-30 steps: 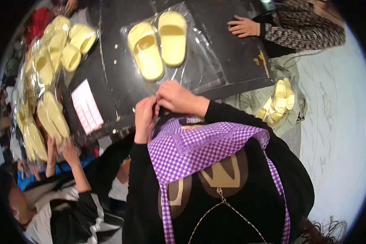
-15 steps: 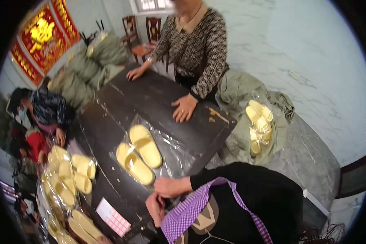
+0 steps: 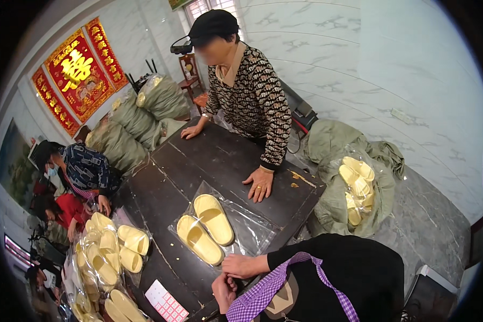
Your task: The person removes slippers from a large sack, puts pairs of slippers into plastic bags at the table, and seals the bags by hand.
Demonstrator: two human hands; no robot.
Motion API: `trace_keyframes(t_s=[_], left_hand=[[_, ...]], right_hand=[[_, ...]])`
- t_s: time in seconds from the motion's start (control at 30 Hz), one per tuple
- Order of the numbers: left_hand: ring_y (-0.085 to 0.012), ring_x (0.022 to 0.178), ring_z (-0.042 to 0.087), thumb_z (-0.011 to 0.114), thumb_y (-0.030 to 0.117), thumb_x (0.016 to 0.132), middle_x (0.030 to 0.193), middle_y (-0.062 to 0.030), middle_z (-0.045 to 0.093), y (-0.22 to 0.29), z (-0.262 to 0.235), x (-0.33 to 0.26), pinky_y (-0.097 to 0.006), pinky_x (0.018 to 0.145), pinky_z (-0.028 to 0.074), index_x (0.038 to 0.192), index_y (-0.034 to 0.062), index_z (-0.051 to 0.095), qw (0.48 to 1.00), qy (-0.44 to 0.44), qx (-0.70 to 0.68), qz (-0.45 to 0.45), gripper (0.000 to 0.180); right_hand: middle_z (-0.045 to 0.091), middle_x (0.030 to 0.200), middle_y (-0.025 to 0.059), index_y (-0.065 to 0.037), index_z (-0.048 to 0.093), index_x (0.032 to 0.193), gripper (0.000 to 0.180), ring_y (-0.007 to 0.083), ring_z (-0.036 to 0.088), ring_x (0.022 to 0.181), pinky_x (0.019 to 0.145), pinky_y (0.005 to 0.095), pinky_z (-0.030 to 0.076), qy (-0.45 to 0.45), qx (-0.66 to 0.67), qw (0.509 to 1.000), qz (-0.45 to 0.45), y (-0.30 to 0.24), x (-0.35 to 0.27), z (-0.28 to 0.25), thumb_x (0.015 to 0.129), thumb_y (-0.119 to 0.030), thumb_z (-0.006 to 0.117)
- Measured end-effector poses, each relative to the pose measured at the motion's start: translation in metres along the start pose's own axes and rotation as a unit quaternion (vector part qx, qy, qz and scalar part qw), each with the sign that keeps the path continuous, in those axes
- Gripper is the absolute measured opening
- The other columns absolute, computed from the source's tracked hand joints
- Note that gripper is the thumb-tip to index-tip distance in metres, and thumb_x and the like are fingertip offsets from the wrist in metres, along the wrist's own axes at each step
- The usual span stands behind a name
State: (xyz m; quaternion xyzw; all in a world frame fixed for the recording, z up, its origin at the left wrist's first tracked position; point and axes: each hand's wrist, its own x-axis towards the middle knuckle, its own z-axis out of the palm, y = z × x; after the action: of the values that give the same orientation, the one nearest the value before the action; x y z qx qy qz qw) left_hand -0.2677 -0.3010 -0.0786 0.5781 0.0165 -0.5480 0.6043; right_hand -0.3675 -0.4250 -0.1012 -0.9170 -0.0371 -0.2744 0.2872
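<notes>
My right hand (image 3: 244,266) is closed at the near end of a pair of pale yellow slide slippers (image 3: 213,219). They lie on a clear plastic bag (image 3: 249,228) on the dark table. Just below it, my left hand (image 3: 224,288) has its fingers curled in, and the two hands touch at the fingertips. Whatever the fingers may pinch is hidden or too small to make out. A white sheet with pink labels (image 3: 166,301) lies to the left of my hands. My black sleeve and purple checked apron strap (image 3: 268,284) fill the lower edge.
Bagged yellow slippers (image 3: 104,252) crowd the table's left side. Across the dark table (image 3: 198,161), a person (image 3: 252,96) rests both hands on it. More people work at left. A green sack (image 3: 327,209) bearing bagged slippers stands at right; other sacks (image 3: 123,129) stand behind.
My view has tilted up, so the scene sits lower and farther right in the picture. My hands stay together beside the slippers, which have not moved on the table.
</notes>
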Motion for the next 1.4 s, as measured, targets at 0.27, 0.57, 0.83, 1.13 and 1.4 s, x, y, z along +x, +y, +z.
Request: trace_keyframes(t_s=[0.27,0.57,0.83,1.13,1.4], left_hand=[[-0.01,0.044,0.04,0.055,0.016,0.088,0.054,0.0004,0.044,0.001,0.0,-0.004,-0.024,0.04,0.027,0.067,0.0084,0.051,1.0,0.01,0.012,-0.012,0.022],[-0.0108,0.046,0.041,0.051,0.016,0.088,0.056,-0.0004,0.046,0.002,-0.007,0.001,-0.025,0.04,0.028,0.071,0.0076,0.052,0.999,-0.001,0.032,0.013,0.019],[-0.011,0.049,0.045,0.049,0.018,0.09,0.059,-0.0016,0.049,-0.016,-0.028,0.015,-0.025,0.04,0.033,0.077,0.0064,0.051,1.0,-0.022,0.001,0.012,0.018],[-0.0107,0.046,0.045,0.051,0.017,0.091,0.058,-0.0019,0.049,0.003,0.003,-0.007,-0.023,0.039,0.034,0.073,0.0061,0.05,0.995,-0.002,0.08,0.052,0.02],[-0.0095,0.045,0.044,0.049,0.013,0.089,0.057,-0.0017,0.049,0.008,0.008,-0.009,-0.023,0.037,0.03,0.072,0.0061,0.049,0.993,0.027,0.089,0.068,0.019]], right_hand=[[0.053,0.081,0.0133,-0.005,0.054,0.083,0.013,0.0331,0.052,0.079,0.072,0.0413,0.042,-0.015,0.034,0.999,0.002,0.004,-0.001,0.008,0.078,-0.014,0.061],[0.058,0.077,0.016,-0.003,0.055,0.081,0.012,0.0361,0.057,0.077,0.068,0.043,0.044,-0.013,0.174,0.975,0.14,0.007,-0.002,0.006,0.079,-0.013,0.06],[0.057,0.076,0.0131,-0.003,0.055,0.08,0.011,0.0335,0.057,0.075,0.066,0.0408,0.045,0.019,0.219,0.962,0.162,-0.003,0.003,0.011,0.078,-0.012,0.062],[0.06,0.074,0.016,0.0,0.055,0.078,0.009,0.0334,0.059,0.072,0.064,0.0409,0.046,0.042,0.171,0.979,0.104,0.008,0.001,0.011,0.077,-0.009,0.057],[0.059,0.074,0.0122,-0.002,0.055,0.077,0.009,0.0313,0.058,0.072,0.062,0.0402,0.044,-0.009,0.238,0.952,0.195,0.003,0.002,0.014,0.077,-0.01,0.059]])
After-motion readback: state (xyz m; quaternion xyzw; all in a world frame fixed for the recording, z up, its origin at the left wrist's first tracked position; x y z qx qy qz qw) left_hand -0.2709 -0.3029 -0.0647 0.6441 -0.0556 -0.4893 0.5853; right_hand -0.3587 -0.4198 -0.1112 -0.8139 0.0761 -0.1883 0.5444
